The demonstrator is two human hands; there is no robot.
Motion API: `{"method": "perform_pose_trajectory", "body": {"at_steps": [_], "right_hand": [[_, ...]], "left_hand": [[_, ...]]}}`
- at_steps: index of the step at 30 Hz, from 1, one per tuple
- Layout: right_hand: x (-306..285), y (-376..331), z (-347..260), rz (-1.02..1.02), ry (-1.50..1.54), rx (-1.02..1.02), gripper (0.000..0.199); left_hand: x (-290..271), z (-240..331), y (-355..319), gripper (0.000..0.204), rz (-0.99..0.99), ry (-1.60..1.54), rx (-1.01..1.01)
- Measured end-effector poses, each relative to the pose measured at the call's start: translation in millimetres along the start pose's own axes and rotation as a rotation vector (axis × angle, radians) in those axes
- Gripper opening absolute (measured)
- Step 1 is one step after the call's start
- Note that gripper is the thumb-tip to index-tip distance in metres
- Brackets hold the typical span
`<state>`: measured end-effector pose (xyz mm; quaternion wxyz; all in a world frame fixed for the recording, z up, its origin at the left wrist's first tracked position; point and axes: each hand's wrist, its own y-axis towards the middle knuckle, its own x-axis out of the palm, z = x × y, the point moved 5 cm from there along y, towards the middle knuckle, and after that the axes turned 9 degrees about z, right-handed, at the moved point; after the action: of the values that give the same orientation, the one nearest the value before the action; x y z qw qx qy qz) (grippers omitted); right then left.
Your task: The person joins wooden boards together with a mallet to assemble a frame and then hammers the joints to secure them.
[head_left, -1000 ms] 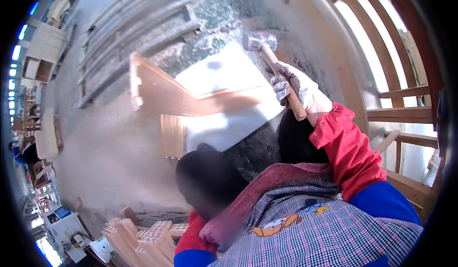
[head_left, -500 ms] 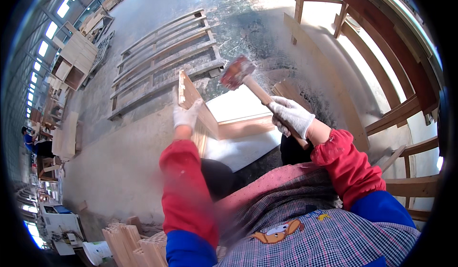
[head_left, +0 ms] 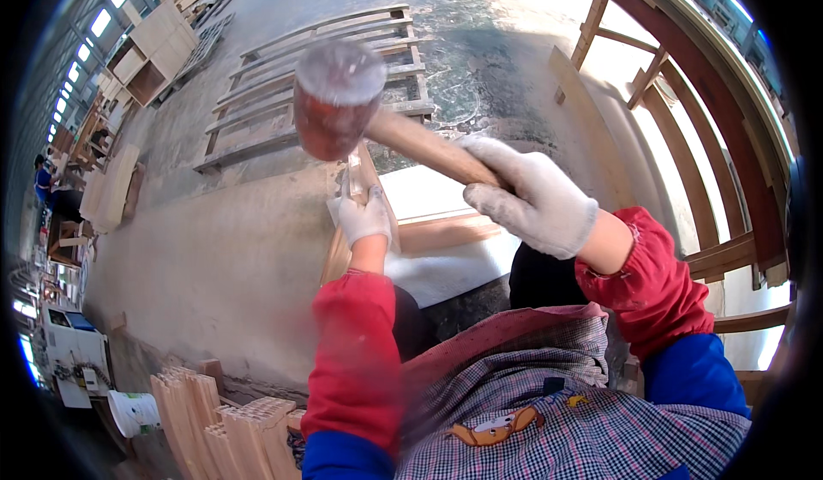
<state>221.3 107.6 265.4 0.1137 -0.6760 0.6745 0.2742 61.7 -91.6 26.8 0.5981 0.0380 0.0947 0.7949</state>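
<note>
Gripping the pale wooden handle of a mallet (head_left: 403, 133) with a dark red, round rubber head, the right hand (head_left: 531, 195), in a white knit glove, was closed tightly around the shaft, and the head hung raised above the workpiece, blurred and close to the camera. Just below it the left hand (head_left: 366, 219), gloved the same way, was wrapped around the top edge of an upright, light-brown wooden board (head_left: 356, 223) that met a flat white panel with a wooden edge strip (head_left: 437, 236). Both forearms wore red sleeve covers over blue cuffs, above a checked apron. A slatted wooden frame (head_left: 326, 77) lay on the grey concrete floor (head_left: 223, 257) beyond. Stacked wooden slats (head_left: 231, 424) stood at the lower left, beside a white bucket (head_left: 137, 411).
</note>
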Motion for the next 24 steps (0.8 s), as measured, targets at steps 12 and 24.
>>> {"method": "perform_pose_trajectory", "body": {"at_steps": [12, 24], "right_hand": [[-3.1, 47.3, 33.4, -0.011, -0.344, -0.039, 0.038], [4.8, 84.8, 59.3, -0.087, -0.312, 0.190, 0.038]], "left_hand": [[27.8, 49.1, -12.2, 0.032, -0.039, 0.110, -0.094], [15.8, 12.3, 6.3, 0.030, 0.023, 0.148, 0.012]]}}
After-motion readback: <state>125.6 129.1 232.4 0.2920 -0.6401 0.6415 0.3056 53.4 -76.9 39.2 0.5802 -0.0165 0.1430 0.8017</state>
